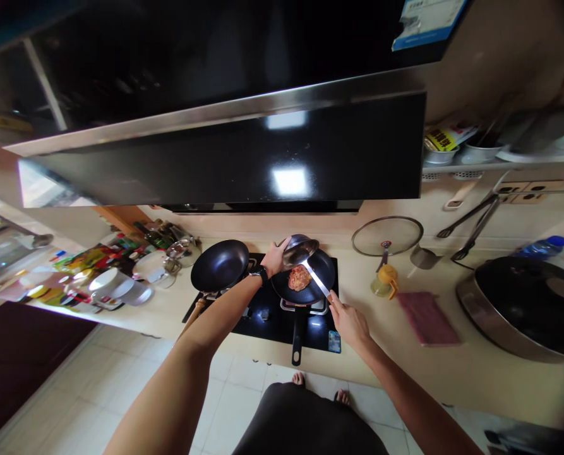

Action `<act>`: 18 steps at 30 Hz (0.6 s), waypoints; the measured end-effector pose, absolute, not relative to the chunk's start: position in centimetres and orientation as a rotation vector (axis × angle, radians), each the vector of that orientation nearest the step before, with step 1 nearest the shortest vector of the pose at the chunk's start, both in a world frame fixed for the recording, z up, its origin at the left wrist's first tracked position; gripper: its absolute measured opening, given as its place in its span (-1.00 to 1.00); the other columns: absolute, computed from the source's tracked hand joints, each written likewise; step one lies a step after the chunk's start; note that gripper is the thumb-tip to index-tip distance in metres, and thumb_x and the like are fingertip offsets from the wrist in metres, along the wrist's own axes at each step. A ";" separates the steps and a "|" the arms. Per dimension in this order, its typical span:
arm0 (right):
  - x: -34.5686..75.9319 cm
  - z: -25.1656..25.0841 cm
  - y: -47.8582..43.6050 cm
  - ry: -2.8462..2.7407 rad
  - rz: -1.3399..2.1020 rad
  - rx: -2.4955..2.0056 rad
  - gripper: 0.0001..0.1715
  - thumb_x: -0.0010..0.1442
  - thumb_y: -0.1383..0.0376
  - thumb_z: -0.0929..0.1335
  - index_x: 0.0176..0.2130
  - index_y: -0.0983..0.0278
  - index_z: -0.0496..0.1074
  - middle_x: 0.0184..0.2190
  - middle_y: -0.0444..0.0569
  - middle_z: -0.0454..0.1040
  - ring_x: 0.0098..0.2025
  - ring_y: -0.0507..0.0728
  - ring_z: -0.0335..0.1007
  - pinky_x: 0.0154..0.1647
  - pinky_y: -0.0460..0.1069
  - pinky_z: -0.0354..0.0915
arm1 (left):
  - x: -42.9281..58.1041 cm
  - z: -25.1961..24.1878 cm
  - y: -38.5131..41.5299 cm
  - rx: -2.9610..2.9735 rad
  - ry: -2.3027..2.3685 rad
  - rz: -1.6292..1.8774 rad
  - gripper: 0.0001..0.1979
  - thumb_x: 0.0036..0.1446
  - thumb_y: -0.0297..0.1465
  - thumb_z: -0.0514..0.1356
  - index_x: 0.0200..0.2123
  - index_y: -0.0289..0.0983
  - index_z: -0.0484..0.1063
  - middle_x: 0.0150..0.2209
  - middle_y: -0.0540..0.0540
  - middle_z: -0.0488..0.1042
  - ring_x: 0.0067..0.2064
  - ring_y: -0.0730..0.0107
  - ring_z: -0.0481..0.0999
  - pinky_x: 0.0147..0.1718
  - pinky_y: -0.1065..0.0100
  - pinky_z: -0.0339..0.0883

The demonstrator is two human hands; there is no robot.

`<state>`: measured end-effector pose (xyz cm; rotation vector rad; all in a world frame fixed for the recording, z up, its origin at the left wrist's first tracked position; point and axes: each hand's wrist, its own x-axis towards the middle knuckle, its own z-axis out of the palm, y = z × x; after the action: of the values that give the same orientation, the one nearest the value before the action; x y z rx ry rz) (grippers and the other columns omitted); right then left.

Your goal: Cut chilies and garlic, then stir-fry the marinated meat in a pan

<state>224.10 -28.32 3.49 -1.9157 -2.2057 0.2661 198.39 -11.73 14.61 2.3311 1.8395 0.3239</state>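
Grasping metal bowl (pixel 300 253) by its L side w/ L grip (pixel 274 258), tilting it over frying pan (pixel 328 272), mouth facing down toward the food. Judging bowl light & stiff, prob. slippery if greasy; best taking by rim or outer side. Finding reddish food clump (pixel 299 278) in pan, L of its middle; guessing soft, wet, easily broken, so needing support from below, not pinching. Judging pan stiff & heavier, best lifting by black handle (pixel 297 335), pointing twd person & w/o a hand on it. Clenching metal utensil (pixel 318 278) by handle end w/ R grip (pixel 350 321), reaching its far end to bowl's lower edge; not telling if touching, nor if spoon or spatula. Guessing utensil light, rigid.

Surface, L to R: seeing pale counter w/ crowded jars & bottles (pixel 158 235), then dark wok (pixel 221 262) on L side of black stove (pixel 265 316), pan on R side. Further R, noting glass lid (pixel 374 241) leaning on wall, yellow-topped bottle (pixel 383 286), reddish cloth (pixel 428 318) lying flat, big black-lidded cooker (pixel 528 309).

Room: seeing tiled floor (pixel 234 373) below, glossy hood (pixel 215 158) above stove, shelf (pixel 490 168) w/ cups upper R.
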 end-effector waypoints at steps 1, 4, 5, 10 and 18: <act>223.7 3.6 -27.9 -2.204 0.270 -1.917 -0.40 0.47 0.19 0.10 0.42 0.14 0.10 -0.25 0.05 0.66 -0.27 0.21 0.63 -0.31 -0.01 0.36 | 198.5 14.7 -11.8 2.337 1.830 0.328 -0.09 0.16 -0.20 0.30 0.47 -0.05 -0.08 -0.02 -0.20 0.24 -0.24 0.19 0.60 -0.02 0.12 0.44; 223.6 3.4 -27.6 -2.227 0.265 -1.943 -0.40 0.47 0.20 0.11 0.42 0.14 0.11 -0.28 0.07 0.66 -0.27 0.23 0.63 -0.30 0.01 0.37 | 198.6 15.2 -12.1 2.365 1.805 0.339 -0.07 0.14 -0.21 0.33 0.47 -0.03 -0.08 -0.02 -0.18 0.23 -0.23 0.18 0.60 -0.02 0.13 0.44; 223.9 3.1 -27.9 -2.244 0.256 -1.948 -0.40 0.46 0.20 0.11 0.42 0.14 0.12 -0.30 0.07 0.66 -0.27 0.23 0.63 -0.30 0.01 0.37 | 198.5 15.5 -12.2 2.364 1.816 0.345 -0.07 0.14 -0.22 0.33 0.46 -0.01 -0.08 -0.02 -0.18 0.22 -0.23 0.18 0.60 -0.01 0.13 0.44; 226.1 2.3 -29.9 -2.290 0.244 -1.948 -0.42 0.46 0.16 0.12 0.39 0.10 0.18 -0.32 0.06 0.66 -0.31 0.22 0.63 -0.35 -0.01 0.35 | 197.8 16.8 -12.8 2.276 1.953 0.379 -0.26 0.27 -0.37 0.14 0.45 0.04 -0.04 -0.02 -0.18 0.22 -0.24 0.21 0.61 0.00 0.15 0.43; 223.8 4.4 -28.2 -2.203 0.271 -1.889 -0.41 0.47 0.19 0.10 0.41 0.15 0.12 -0.23 0.07 0.66 -0.26 0.22 0.63 -0.29 0.01 0.38 | 198.8 16.4 -13.4 2.302 1.895 0.358 -0.27 0.27 -0.40 0.09 0.46 -0.05 -0.04 0.00 -0.23 0.28 -0.22 0.17 0.60 -0.01 0.11 0.44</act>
<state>223.75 -28.17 4.41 -1.8895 -2.2035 0.2708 198.84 -13.41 16.44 2.3022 1.8946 0.3575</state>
